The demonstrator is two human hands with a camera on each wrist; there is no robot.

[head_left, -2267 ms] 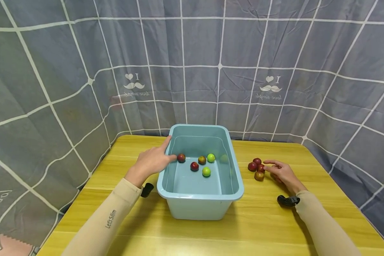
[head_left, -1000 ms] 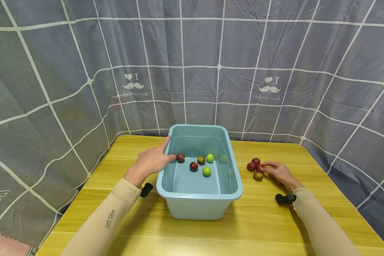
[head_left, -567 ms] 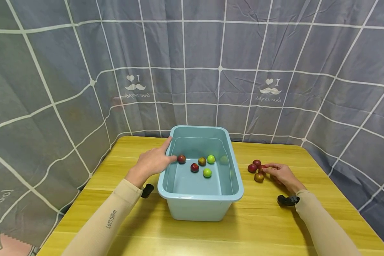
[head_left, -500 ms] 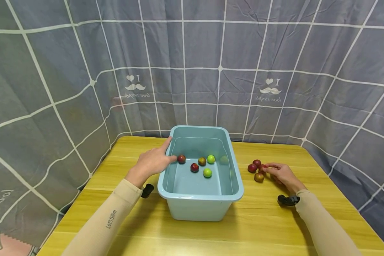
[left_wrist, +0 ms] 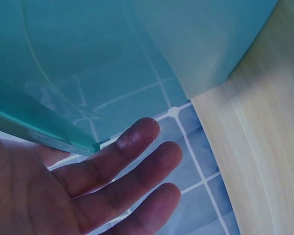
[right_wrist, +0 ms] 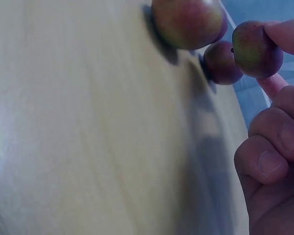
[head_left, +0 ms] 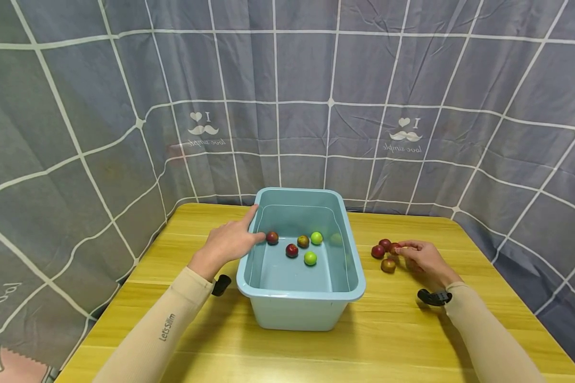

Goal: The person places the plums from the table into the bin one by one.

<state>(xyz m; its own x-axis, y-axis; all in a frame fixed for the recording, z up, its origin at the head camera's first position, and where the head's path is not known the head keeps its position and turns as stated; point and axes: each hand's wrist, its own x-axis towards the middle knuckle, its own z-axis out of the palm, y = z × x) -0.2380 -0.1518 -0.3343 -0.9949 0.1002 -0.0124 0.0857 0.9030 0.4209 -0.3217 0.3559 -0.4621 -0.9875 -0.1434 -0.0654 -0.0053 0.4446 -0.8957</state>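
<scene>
In the head view my left hand (head_left: pixel 232 239) rests on the left rim of a light blue plastic tub (head_left: pixel 299 293), thumb reaching over the edge. Its other fingers (left_wrist: pixel 147 169) lie straight outside the tub wall in the left wrist view. My right hand (head_left: pixel 426 260) pinches a small dark red plum (right_wrist: pixel 256 51) between thumb and index finger, the remaining fingers curled toward the palm. Close by on the table are a brownish plum (head_left: pixel 388 265) and two dark red plums, one of them this plum (head_left: pixel 377 251).
Inside the tub lie two green fruits, one of them this green fruit (head_left: pixel 310 258), and several reddish plums, including a red plum (head_left: pixel 292 250). The tub stands mid-table on a yellow wooden table (head_left: pixel 388 330). A grey checked curtain (head_left: pixel 302 127) hangs behind and at both sides.
My right thumb and index finger have come together on one plum of the group and drawn it slightly up, away from the brownish one. The left hand keeps its place on the rim.
</scene>
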